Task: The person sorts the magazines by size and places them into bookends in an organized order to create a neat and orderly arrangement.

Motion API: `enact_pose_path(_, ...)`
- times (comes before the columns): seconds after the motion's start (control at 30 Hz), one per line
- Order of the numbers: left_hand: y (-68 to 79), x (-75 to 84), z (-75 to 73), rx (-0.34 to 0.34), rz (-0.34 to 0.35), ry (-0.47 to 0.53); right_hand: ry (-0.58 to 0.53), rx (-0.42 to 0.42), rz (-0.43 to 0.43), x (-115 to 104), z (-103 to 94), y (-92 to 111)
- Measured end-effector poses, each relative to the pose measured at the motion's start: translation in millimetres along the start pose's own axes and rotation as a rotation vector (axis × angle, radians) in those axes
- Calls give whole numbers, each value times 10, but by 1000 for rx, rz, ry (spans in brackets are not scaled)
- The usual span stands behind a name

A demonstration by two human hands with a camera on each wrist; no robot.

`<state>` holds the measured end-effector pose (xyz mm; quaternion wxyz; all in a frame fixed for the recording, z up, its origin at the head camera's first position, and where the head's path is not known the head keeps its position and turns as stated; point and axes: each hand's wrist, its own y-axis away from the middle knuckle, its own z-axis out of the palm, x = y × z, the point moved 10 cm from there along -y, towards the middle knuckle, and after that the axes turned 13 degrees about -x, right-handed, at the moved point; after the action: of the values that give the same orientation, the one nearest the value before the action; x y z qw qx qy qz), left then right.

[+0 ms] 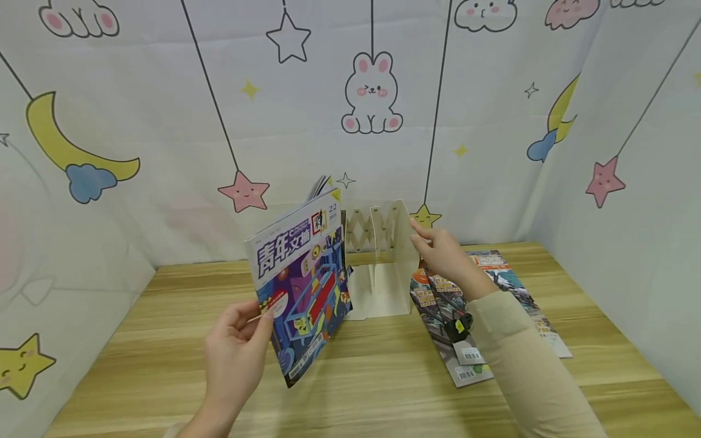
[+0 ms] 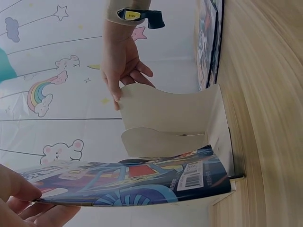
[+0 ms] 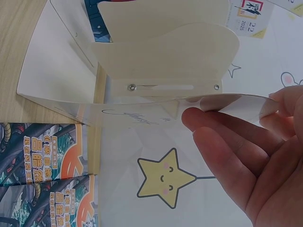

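My left hand (image 1: 237,347) pinches the near edge of a purple and blue magazine (image 1: 306,286), held upright with its cover towards me. It stands at the left side of a cream extendable bookend (image 1: 393,298), overlapping it in the head view. Further magazine pages (image 1: 320,187) show behind its top edge. With thumb and fingers, my right hand (image 1: 446,258) grips the upper edge of the bookend's right end panel (image 2: 165,109). A middle divider (image 3: 165,56) stands inside the bookend, beside its folding lattice (image 1: 358,230).
Several magazines (image 1: 523,286) lie overlapping on the wooden table (image 1: 181,322), right of the bookend and partly under my right forearm. A small black device (image 1: 459,327) sits at the right wrist. Behind the table hangs a white printed curtain (image 1: 306,121).
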<state>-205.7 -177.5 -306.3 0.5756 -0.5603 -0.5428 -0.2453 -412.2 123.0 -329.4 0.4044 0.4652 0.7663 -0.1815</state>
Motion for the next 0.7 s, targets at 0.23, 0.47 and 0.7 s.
enact_pose_path(0.23,-3,-9,20,6,4,-10,-7,2,-12,-1,3,-3)
enact_pose_path(0.47,-17,-2,50,13,30,-6,-10,1,-13,14,5,-9)
enact_pose_path(0.7,-28,-25,97,7,34,13,12,2,-19,12,-2,4)
